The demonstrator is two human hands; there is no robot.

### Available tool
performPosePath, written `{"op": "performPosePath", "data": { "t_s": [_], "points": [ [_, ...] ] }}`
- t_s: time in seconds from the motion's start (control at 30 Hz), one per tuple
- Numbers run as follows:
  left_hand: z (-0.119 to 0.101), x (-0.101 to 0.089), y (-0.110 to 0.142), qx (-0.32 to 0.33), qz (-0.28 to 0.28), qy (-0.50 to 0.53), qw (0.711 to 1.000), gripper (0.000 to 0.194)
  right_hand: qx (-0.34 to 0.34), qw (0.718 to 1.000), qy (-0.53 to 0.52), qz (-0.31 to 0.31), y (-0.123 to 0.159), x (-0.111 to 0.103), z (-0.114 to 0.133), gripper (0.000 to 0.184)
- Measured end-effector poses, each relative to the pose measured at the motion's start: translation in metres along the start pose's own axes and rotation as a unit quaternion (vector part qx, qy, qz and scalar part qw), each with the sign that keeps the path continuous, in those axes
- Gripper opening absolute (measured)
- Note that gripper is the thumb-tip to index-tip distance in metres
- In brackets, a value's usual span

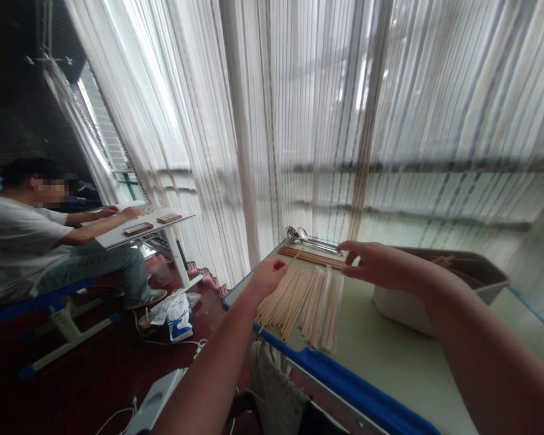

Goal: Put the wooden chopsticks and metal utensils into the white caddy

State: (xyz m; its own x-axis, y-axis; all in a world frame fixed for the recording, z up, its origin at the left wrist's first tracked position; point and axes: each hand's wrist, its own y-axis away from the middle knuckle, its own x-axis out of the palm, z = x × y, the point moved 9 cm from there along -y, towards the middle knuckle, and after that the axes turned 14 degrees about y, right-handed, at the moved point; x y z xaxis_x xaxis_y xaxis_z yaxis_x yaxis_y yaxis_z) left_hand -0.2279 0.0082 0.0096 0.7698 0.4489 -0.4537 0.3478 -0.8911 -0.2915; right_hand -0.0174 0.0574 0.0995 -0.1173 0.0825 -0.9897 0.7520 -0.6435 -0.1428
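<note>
My left hand (272,277) is closed in a pinch above the far left of the table, with a thin wooden chopstick (296,257) at its fingertips. Below it lie many loose pale chopsticks (285,302), fanned out side by side. To their right, more pale chopsticks (329,311) seem to be in clear wrappers. My right hand (367,261) hovers with thumb and fingers apart, holding nothing I can see. It is close to the right ends of a row of darker brown chopsticks (320,258) and several metal spoons (317,243) behind them.
A deep bin (408,311) with a few sticks inside stands on the blue-edged table (367,368), partly behind my right forearm. Sheer curtains (299,121) hang beyond. A co-worker (22,241) sits at another table (118,234) on the left. Bags (179,317) and cables lie on the floor.
</note>
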Motion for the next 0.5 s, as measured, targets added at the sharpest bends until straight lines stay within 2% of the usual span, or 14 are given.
{"op": "performPosePath", "data": {
  "t_s": [0.1,0.17,0.33,0.4,0.5],
  "points": [
    [-0.023,0.023,0.005,0.036,0.036,0.095,0.994,0.021,-0.005,0.997,-0.061,-0.047,-0.007,-0.003,0.004,0.047],
    [-0.030,0.038,0.008,0.041,0.044,0.160,0.985,0.022,-0.011,0.992,-0.114,-0.059,-0.012,-0.001,0.007,0.045],
    [-0.039,0.068,0.013,0.057,0.039,0.274,0.959,0.025,-0.008,0.968,-0.242,-0.065,-0.017,0.000,0.008,0.018],
    [-0.044,0.075,0.015,0.066,0.037,0.302,0.950,0.027,0.015,0.963,-0.251,-0.096,-0.014,-0.008,0.000,0.016],
    [-0.053,0.082,0.018,0.081,0.041,0.325,0.941,0.028,0.067,0.965,-0.209,-0.141,-0.007,-0.020,-0.016,0.020]
  ]
}}
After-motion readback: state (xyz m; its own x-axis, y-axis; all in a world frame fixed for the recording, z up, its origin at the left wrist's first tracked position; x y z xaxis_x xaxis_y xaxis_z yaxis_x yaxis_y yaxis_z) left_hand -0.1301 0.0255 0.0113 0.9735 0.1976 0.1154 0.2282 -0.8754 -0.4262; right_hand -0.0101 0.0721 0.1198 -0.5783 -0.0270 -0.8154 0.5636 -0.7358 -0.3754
